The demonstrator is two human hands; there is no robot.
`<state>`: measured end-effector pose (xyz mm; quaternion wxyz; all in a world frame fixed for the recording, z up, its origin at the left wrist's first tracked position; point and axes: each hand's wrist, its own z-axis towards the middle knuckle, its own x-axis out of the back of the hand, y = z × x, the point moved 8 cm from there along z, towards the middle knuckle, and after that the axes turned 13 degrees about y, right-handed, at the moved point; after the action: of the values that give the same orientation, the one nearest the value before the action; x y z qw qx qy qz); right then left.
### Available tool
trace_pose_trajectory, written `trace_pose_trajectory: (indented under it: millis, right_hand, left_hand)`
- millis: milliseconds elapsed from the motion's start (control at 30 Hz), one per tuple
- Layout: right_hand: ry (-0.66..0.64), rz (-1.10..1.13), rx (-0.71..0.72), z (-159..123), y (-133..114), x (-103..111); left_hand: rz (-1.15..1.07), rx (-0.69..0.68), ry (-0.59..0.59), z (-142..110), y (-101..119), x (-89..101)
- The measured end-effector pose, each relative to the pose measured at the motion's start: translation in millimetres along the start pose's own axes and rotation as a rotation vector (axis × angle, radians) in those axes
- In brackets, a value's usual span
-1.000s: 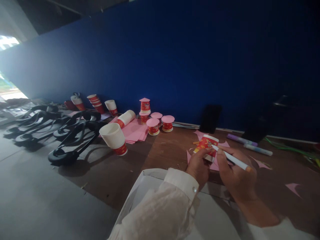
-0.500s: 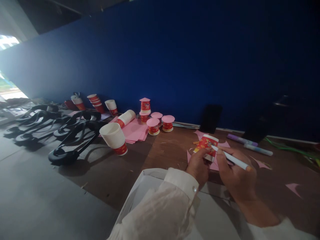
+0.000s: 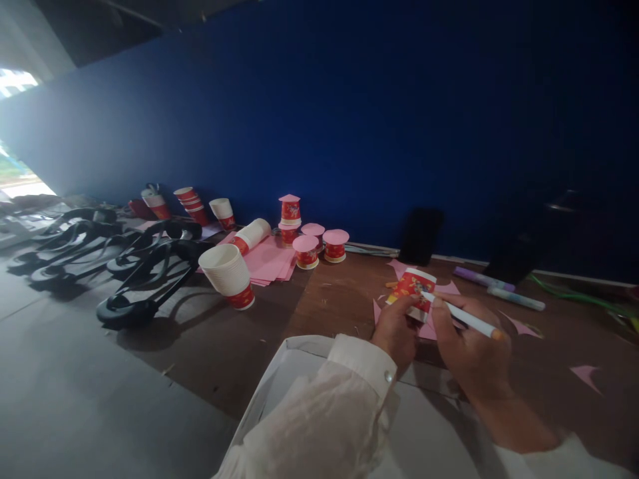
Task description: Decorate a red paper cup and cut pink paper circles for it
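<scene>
My left hand (image 3: 398, 332) is closed around a red patterned paper cup (image 3: 410, 282), which lies tilted on its side just over the brown table. In my right hand (image 3: 474, 346) is a white marker (image 3: 464, 315) with an orange end, pinched between thumb and fingers. The marker's tip touches or nearly touches the cup's printed side; I cannot tell which. Pink paper scraps (image 3: 429, 328) lie under and around the cup. Beyond my right hand rest a purple marker (image 3: 483, 279) and a pale blue-capped marker (image 3: 516, 298).
Several upturned cups with pink paper discs (image 3: 335, 237) stand mid-table, one stacked on another. Left of them are pink sheets (image 3: 269, 261), a stack of white-and-red cups (image 3: 227, 274) and black headset-like frames (image 3: 144, 293). A dark phone-like slab (image 3: 422, 236) leans against the blue partition (image 3: 319, 120).
Almost nothing differs. The marker in my right hand has shifted very slightly against the cup; my left hand and the cup stay in place.
</scene>
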<state>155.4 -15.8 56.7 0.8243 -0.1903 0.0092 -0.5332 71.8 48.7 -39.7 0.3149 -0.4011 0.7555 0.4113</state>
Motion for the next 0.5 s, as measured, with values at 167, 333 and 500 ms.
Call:
trace_pose_trajectory:
  millis: [167,333,500]
  right_hand:
    - [-0.012,0.015,-0.023,-3,2,-1]
    - [-0.007,0.031,-0.043,-2,1,-1]
    - [0.058,-0.015,-0.029,4,0,8]
  left_hand:
    - [0.04,0.008,0.005,0,0,1.9]
    - [0.048,0.046,0.027,-3,-1,1.7]
    - [-0.061,0.05,0.085,-4,1,1.2]
